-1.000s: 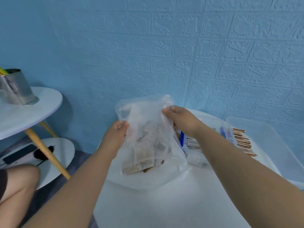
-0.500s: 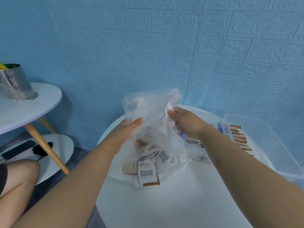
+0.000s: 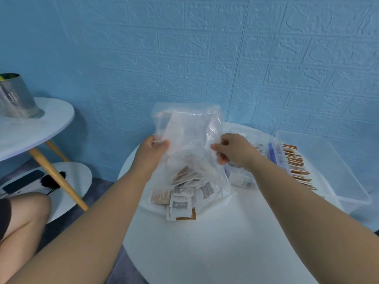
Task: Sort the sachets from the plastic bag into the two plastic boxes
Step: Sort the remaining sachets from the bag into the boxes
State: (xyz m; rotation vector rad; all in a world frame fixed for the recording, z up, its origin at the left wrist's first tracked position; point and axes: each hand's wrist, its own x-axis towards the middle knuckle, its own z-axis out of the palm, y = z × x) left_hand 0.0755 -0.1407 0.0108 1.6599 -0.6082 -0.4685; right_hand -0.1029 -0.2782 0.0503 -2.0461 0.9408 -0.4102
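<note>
Left hand (image 3: pixel 152 149) and right hand (image 3: pixel 231 149) pinching opposite sides of clear plastic bag (image 3: pixel 188 132), bag raised mouth-down over white counter (image 3: pixel 205 253), sachets (image 3: pixel 182 201) heaped on the counter at its mouth, part-filled plastic boxes (image 3: pixel 279 158) just behind right wrist

Clear plastic bag (image 3: pixel 186 138), white-grey-brown sachets (image 3: pixel 181 198), blue brick-pattern wall (image 3: pixel 205 58)

Your round white tabletop (image 3: pixel 205 253) carries a loose heap of sachets (image 3: pixel 182 203) near its middle, and two plastic boxes (image 3: pixel 241 180) of sachets toward its far right edge.
</note>
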